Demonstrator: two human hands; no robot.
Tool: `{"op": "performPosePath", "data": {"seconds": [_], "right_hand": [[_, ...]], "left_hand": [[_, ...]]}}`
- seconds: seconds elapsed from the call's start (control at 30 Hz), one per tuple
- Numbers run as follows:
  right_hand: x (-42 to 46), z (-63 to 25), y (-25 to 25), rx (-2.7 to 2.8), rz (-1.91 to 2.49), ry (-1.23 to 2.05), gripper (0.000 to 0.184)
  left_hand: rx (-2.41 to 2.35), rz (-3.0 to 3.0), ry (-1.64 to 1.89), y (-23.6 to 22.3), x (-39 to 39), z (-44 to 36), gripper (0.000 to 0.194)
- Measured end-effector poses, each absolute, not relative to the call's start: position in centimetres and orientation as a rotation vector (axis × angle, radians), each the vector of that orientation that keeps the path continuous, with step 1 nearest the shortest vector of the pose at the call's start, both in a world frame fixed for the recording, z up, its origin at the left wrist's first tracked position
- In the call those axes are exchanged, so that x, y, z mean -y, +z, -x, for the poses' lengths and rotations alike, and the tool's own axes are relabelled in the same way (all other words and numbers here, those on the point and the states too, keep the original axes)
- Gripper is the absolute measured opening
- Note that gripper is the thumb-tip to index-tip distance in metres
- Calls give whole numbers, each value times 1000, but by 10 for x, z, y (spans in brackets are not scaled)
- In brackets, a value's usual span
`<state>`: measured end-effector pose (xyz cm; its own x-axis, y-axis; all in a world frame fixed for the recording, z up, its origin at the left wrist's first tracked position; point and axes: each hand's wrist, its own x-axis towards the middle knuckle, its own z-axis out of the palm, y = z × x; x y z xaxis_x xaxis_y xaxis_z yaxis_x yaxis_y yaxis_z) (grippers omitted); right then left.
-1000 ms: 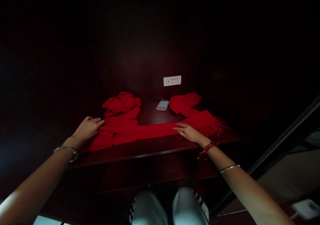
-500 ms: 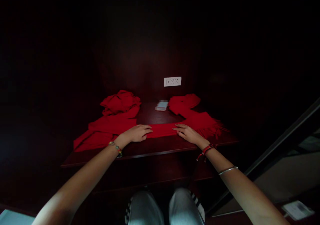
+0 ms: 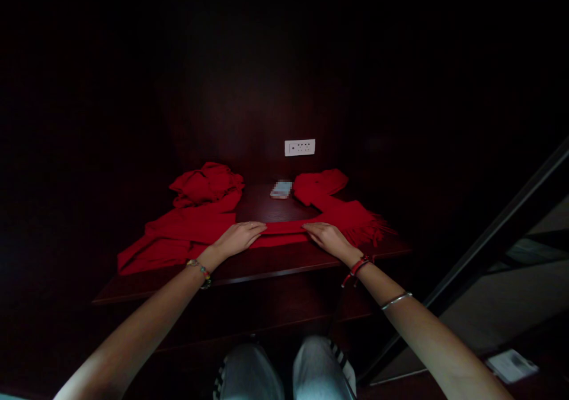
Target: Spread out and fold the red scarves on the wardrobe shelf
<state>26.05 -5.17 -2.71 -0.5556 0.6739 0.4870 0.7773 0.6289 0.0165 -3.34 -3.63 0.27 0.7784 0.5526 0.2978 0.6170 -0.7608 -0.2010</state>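
A long red scarf [image 3: 284,233] lies stretched along the front of a dark wooden table [image 3: 275,264]. My left hand [image 3: 237,237] rests flat on the scarf near its middle, fingers stretched out. My right hand [image 3: 324,237] lies flat on the scarf just to the right, fingers also extended. The scarf's fringed end [image 3: 373,228] spreads out at the right. A bunched red scarf [image 3: 205,185] sits at the back left, and another red heap [image 3: 317,184] at the back right.
A small pale object [image 3: 281,189] lies at the table's back between the heaps. A white socket plate [image 3: 299,147] is on the dark wall behind. A dark slanted rail [image 3: 489,252] runs at the right. My knees [image 3: 284,370] show below the table edge.
My left hand slid from the scarf's left end to its middle, close to my right hand. The right hand stayed nearly in place. The scarf's left part now lies flatter.
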Motion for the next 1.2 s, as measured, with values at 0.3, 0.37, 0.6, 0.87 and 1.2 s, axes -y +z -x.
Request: {"op": "performPosePath", "data": {"seconds": [0.3, 0.37, 0.6, 0.87, 1.2], "right_hand": [[56, -261, -26, 2597, 1161, -190, 36], [57, -261, -27, 2597, 1158, -181, 36], [59, -254, -21, 2550, 1139, -159, 39], [57, -222, -20, 2605, 1345, 102, 58], [59, -220, -13, 2529, 1546, 124, 65]], "left_hand": [[964, 2847, -271, -16, 45, 41, 37], [986, 2865, -246, -16, 45, 43, 38], [1129, 2941, -92, -4, 45, 36, 42], [1558, 2685, -141, -18, 36, -1, 47], [1568, 2690, -125, -24, 37, 0, 48]]}}
